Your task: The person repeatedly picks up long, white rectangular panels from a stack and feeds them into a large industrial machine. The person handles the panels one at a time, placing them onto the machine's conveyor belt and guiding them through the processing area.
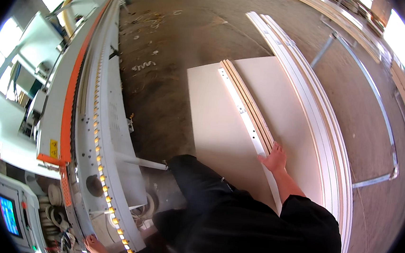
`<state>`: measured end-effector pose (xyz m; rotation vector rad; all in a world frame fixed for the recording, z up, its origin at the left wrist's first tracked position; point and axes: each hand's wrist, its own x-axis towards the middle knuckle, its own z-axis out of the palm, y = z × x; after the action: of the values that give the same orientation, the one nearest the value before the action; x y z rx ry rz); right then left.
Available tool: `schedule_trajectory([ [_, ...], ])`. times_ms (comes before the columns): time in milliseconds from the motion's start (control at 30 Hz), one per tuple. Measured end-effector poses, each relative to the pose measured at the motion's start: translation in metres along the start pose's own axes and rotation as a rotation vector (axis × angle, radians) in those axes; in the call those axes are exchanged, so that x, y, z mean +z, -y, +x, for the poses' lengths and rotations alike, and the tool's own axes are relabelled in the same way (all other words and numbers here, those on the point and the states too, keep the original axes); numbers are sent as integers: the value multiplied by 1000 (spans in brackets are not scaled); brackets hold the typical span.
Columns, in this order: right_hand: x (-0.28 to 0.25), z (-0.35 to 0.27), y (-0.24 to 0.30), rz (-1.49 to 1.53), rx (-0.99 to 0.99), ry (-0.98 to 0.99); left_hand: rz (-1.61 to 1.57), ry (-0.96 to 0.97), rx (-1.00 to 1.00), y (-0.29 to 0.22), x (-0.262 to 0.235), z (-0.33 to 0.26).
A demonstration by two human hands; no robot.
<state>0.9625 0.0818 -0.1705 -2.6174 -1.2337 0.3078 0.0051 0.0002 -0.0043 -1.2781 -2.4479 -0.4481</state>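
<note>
the right hand (276,158) is laid over the near part of the narrow strips (248,104), with the thumb toward the pale strip (250,130) at their left side and the other fingers toward their right side; thumb and fingers are parted, and how firmly they grasp, i cannot tell. these strips lie lengthwise, side by side, on the large pale board (208,108), in front of the person and a little to the right. the left hand (98,248) is low at the left, at the near end of the long machine (74,92) with the yellow rollers (99,159); it is cut by the lower edge, so whether its fingers are clenched or released, i cannot tell. in my judgement, the step in hand is the handling of the narrow strips, perhaps a taking up or a setting straight. the next move would call for thumb and fingers closed evenly around the chosen strip, and for support along its length, because so thin a piece may bend or slide from its neighbours.
</note>
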Motion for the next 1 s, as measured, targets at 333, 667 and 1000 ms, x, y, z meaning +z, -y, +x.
schedule_trajectory([
  [333, 16, -18, 84, 15, -134, 43, -14, -35, -71, -22, -12, -6],
  [667, 25, 16, 67, 207, -240, 34, 24, -130, -44, -11, -8, -15],
  [1000, 37, 9, 54, 18, -220, -17, -61, -19, -121, -26, -22, -12],
])
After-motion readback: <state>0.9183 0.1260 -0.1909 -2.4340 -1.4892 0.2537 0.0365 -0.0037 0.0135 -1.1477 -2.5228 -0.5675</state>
